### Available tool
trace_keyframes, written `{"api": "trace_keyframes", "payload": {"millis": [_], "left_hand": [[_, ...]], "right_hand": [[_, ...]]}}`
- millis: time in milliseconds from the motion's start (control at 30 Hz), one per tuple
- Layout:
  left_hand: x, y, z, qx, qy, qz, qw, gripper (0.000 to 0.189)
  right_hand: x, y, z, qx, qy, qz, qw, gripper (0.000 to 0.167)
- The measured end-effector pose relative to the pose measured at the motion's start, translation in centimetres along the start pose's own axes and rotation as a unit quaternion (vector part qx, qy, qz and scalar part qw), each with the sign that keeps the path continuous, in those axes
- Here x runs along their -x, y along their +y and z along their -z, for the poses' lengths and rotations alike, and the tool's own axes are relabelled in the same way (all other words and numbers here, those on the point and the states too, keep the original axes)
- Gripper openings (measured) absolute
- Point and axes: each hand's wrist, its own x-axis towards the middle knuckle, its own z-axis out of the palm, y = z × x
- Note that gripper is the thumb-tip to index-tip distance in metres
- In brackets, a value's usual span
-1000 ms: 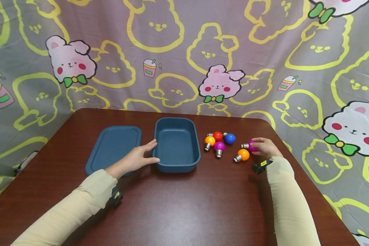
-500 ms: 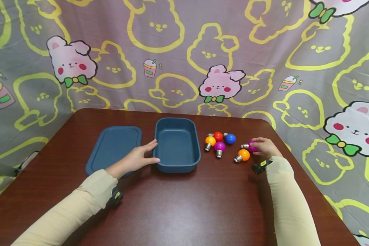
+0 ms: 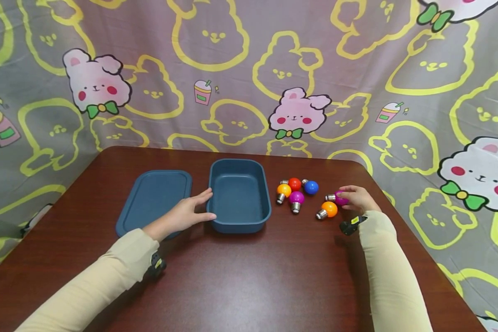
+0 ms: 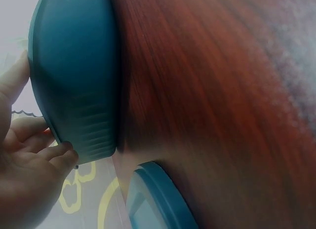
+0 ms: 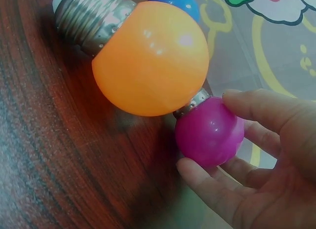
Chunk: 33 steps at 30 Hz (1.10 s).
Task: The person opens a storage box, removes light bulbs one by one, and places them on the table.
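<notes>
A dark blue rectangular container stands at mid-table with its inside visible. My left hand touches its left wall with thumb and fingers spread along the rim; the left wrist view shows the fingertips against the outer wall. Over on the right, my right hand holds a purple light bulb by its round globe, thumb on one side and fingers on the other. Its metal base points left, beside an orange bulb lying on the table.
Left of the container lies a matching blue lid, flat. Between the container and my right hand lie a red bulb, a second orange bulb, a second purple bulb and a blue bulb. A patterned curtain hangs behind the table.
</notes>
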Motion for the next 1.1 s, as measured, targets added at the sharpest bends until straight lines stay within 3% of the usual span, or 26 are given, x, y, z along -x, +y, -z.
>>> {"api": "trace_keyframes", "payload": {"millis": [1100], "left_hand": [[0.13,0.23,0.00,-0.004,0.002,0.004,1.0000,0.073]], "right_hand": [[-0.42,0.47,0.08,0.001,0.003,-0.030,0.9995,0.058]]}}
